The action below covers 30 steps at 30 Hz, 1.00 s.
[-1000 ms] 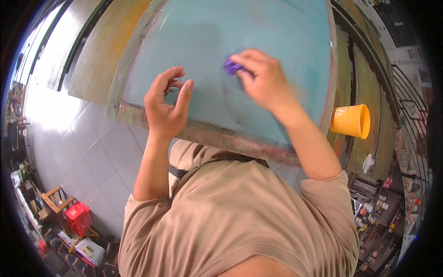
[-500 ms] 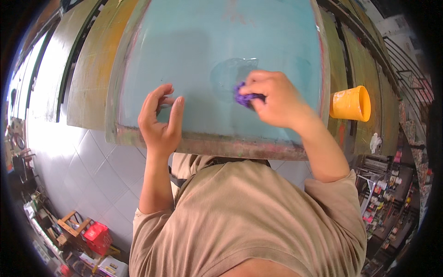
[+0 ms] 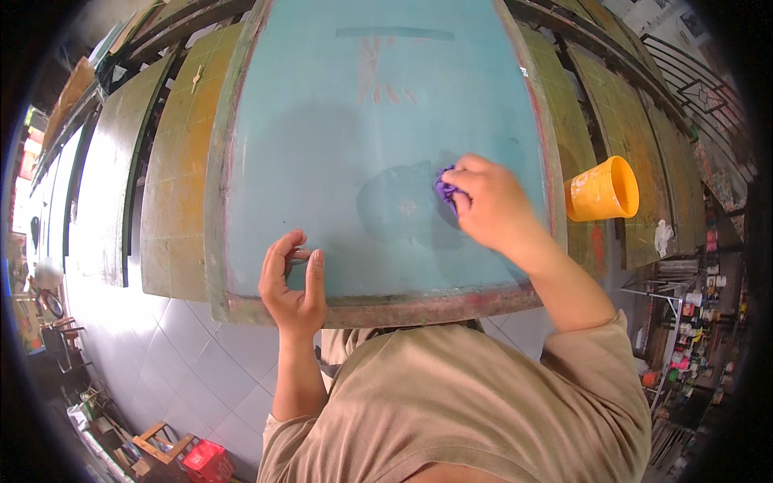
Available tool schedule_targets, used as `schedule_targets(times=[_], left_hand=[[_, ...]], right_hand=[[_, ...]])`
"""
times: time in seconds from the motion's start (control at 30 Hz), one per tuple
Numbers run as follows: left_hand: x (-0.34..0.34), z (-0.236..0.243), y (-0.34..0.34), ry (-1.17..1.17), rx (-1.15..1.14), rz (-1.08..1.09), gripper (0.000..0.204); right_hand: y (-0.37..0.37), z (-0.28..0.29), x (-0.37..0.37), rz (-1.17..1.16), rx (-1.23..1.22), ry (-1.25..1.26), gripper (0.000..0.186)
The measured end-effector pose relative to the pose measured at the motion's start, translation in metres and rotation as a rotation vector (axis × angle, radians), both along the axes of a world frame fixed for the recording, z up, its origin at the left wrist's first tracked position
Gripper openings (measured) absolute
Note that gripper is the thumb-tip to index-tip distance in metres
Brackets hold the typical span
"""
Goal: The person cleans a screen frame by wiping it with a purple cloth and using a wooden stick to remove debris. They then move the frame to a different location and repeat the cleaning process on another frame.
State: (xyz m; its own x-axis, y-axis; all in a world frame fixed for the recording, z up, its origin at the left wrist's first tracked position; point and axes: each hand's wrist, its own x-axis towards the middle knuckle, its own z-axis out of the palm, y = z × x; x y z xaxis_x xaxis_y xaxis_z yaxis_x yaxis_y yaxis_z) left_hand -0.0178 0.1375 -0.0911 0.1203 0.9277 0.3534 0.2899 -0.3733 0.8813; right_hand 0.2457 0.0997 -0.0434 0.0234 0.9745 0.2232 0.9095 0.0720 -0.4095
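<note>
A large teal screen-printing screen (image 3: 306,185) in a worn frame lies in front of me. Bunched in the fingers of my right hand (image 3: 495,209) is a crumpled purple cloth (image 3: 445,190), held at the right edge of a dark wet patch (image 3: 378,211) on the screen. A small pale mark shows within that patch. Over the screen's near left edge, my left hand (image 3: 294,286) is empty, its fingers curled and the thumb apart from them. Whether it touches the screen I cannot tell.
An orange-yellow plastic cup (image 3: 592,195) leans to the right of the screen, on stained boards (image 3: 581,105). More boards (image 3: 189,161) lie along the left. White crumpled material (image 3: 663,237) sits near the cup. On the tiled floor, a red crate (image 3: 208,460) stands at lower left.
My right hand has moved slightly right with the purple cloth, off the wet patch's middle. The view has tilted, showing more of the screen's far part. My left hand stays empty.
</note>
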Motion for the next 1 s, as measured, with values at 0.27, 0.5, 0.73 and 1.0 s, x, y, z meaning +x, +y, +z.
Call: schedule_targets(times=[0.27, 0.5, 0.73, 1.0], left_hand=[[-0.006, -0.002, 0.001, -0.021, -0.008, 0.028, 0.027], [-0.006, 0.002, 0.001, -0.032, -0.018, 0.01, 0.028], [-0.008, 0.002, 0.003, -0.082, -0.002, 0.004, 0.028], [-0.003, -0.003, 0.006, 0.002, 0.06, 0.022, 0.027]], right_hand=[[0.001, 0.011, -0.031, 0.121, -0.194, 0.073, 0.025], [0.009, -0.004, -0.069, 0.158, -0.025, 0.119, 0.024], [0.026, 0.0, -0.056, 0.024, -0.032, 0.042, 0.025], [0.007, 0.012, -0.054, 0.145, -0.205, 0.013, 0.021]])
